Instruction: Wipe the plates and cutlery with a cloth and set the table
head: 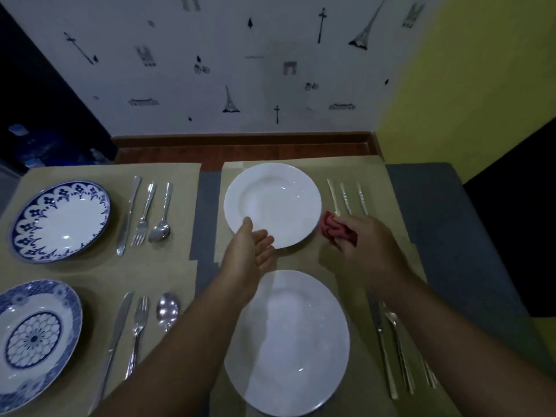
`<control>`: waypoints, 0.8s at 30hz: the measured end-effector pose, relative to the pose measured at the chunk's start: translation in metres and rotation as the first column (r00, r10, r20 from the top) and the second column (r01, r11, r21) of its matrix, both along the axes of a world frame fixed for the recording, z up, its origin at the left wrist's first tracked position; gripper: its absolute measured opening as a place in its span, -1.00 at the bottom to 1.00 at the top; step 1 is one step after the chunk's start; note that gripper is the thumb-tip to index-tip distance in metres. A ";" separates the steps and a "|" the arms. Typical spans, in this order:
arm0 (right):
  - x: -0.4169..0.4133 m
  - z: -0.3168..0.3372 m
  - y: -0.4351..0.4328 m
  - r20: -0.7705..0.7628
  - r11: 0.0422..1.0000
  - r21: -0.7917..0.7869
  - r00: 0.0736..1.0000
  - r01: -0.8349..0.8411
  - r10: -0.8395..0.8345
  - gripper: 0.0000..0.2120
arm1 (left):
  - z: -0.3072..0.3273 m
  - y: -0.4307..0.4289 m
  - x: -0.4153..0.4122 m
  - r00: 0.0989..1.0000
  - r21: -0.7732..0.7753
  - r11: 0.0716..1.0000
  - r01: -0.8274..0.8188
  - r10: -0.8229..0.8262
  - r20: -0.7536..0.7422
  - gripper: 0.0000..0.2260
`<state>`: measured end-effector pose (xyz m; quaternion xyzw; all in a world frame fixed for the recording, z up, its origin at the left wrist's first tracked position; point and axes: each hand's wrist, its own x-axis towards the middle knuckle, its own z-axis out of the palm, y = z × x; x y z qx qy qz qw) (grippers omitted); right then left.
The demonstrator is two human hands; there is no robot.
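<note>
A far white plate (272,203) lies on a tan placemat (376,176). My left hand (251,249) hovers open at its near rim, thumb over the rim, holding nothing. My right hand (365,240) grips a crumpled red cloth (332,228) just right of that plate, over the near ends of three cutlery pieces (346,195). A near white plate (288,341) lies below my arms, with a knife and other cutlery (391,347) to its right, partly hidden by my right forearm.
On the left mats lie a blue-patterned plate (60,219) with knife, fork and spoon (146,215), and a second blue plate (33,341) with its own set (138,329). A grey table surface (445,224) shows at right; a patterned wall stands behind.
</note>
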<state>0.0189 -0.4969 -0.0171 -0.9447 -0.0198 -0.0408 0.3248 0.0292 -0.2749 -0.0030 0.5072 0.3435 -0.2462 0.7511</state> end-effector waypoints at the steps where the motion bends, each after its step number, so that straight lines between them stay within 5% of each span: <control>1: -0.012 0.002 -0.011 0.013 0.999 0.000 0.999 0.038 -0.038 -0.70 | -0.001 -0.013 -0.005 0.999 -0.015 0.999 0.035 -0.035 0.007 -0.39; 6: -0.082 -0.001 -0.075 -0.003 0.963 -0.046 0.964 0.265 -0.266 -0.66 | -0.001 -0.085 -0.035 0.971 -0.121 0.964 0.237 -0.235 0.037 -0.37; 10: -0.141 -0.006 -0.127 -0.033 0.902 -0.067 0.903 0.426 -0.429 -0.67 | -0.004 -0.143 -0.061 0.913 -0.126 0.904 0.408 -0.405 0.056 -0.57; 15: -0.207 -0.017 -0.178 -0.112 0.802 -0.169 0.797 0.573 -0.594 -0.65 | -0.010 -0.203 -0.093 0.811 -0.050 0.810 0.584 -0.583 0.040 -0.36; 18: -0.230 -0.031 -0.197 -0.165 0.780 -0.212 0.765 0.589 -0.623 -0.59 | -0.027 -0.229 -0.106 0.824 0.019 0.824 0.567 -0.567 -0.002 -0.11; 21: -0.239 -0.040 -0.202 -0.307 0.801 -0.206 0.740 0.562 -0.598 -0.49 | -0.028 -0.249 -0.120 0.783 0.024 0.783 0.622 -0.622 -0.012 -0.41; 24: -0.233 -0.041 -0.197 -0.252 0.828 -0.185 0.788 0.530 -0.561 -0.53 | -0.031 -0.254 -0.122 0.778 0.029 0.778 0.628 -0.628 -0.013 -0.45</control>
